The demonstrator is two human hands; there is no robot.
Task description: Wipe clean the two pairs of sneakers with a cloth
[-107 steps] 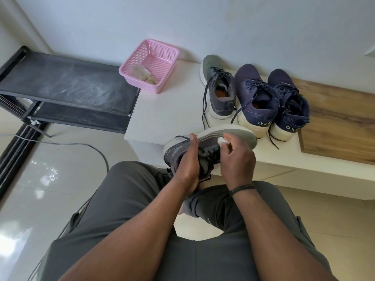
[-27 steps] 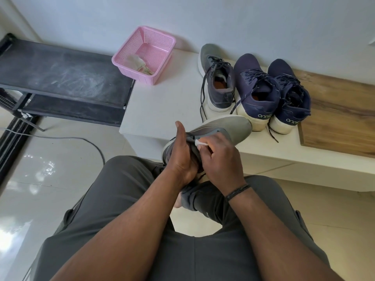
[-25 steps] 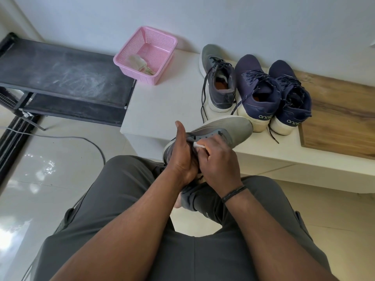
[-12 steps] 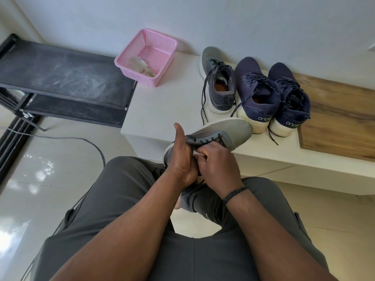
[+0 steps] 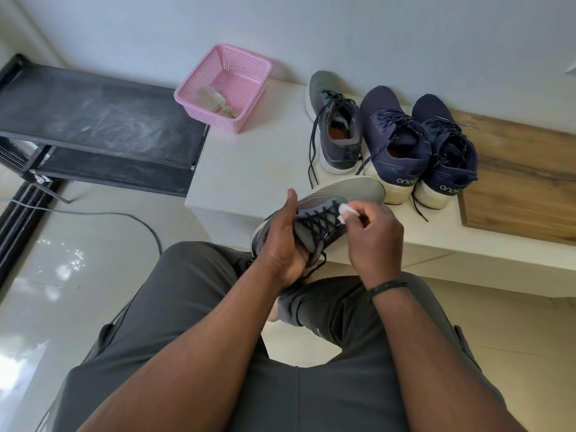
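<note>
Gripping the grey sneaker (image 5: 321,219) by its heel end, the left hand (image 5: 282,244) is holding it off the bench's front edge, toe pointing away-right, while the right hand (image 5: 374,238) is pinching the cloth (image 5: 344,210) against the laces.

White ledge (image 5: 249,169) with pink basket (image 5: 224,85), grey sneaker (image 5: 335,126), two navy sneakers (image 5: 396,141), wooden board (image 5: 523,179).

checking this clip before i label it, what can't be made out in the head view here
- Grey sneaker in hand: its heel and inner side, hidden behind the left hand.
- White cloth: only a corner shows; the rest is inside the right hand.
- Rag in the pink basket: too small to identify.
- Wooden board: cut off by the right edge.
</note>
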